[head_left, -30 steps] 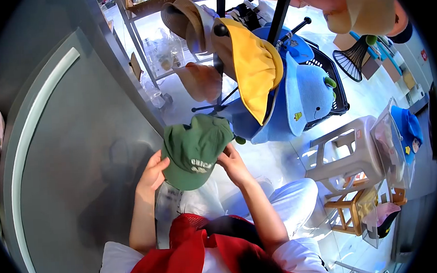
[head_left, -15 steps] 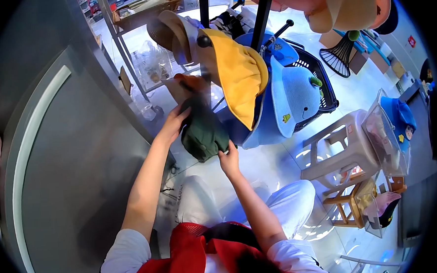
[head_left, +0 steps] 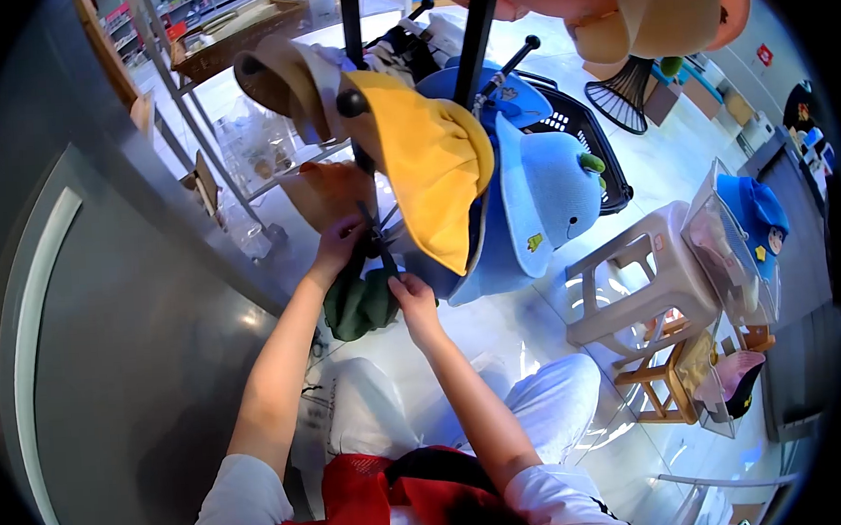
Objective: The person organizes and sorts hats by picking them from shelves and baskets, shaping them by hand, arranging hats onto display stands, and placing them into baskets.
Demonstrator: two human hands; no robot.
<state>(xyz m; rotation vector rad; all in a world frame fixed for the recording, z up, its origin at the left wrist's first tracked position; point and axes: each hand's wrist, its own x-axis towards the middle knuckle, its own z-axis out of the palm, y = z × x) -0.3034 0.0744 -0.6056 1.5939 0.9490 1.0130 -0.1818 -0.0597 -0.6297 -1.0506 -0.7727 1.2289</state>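
A dark green cap (head_left: pixel 361 304) hangs between my two hands, low on the black rack (head_left: pixel 477 41). My left hand (head_left: pixel 337 248) grips its upper left side near the rack's rods. On the right, my right hand (head_left: pixel 413 299) pinches the cap's edge. A yellow hat (head_left: pixel 430 167) hangs just above and to the right of the cap, with a light blue hat (head_left: pixel 554 184) beside it. Behind my left hand is a brownish-orange hat (head_left: pixel 326 191). The cap's front lettering is not visible.
A grey panel (head_left: pixel 141 372) with a pale handle stands on the left. At the right are a grey plastic stool (head_left: pixel 650 279), a wooden stool (head_left: pixel 669 378) and a blue hat (head_left: pixel 756 216). A black basket (head_left: pixel 585 140) lies behind the hats.
The green cap has turned, hiding its lettering, and has moved toward the rack. Both my hands have shifted with it, the left one going up to the rods. The view has swung right.
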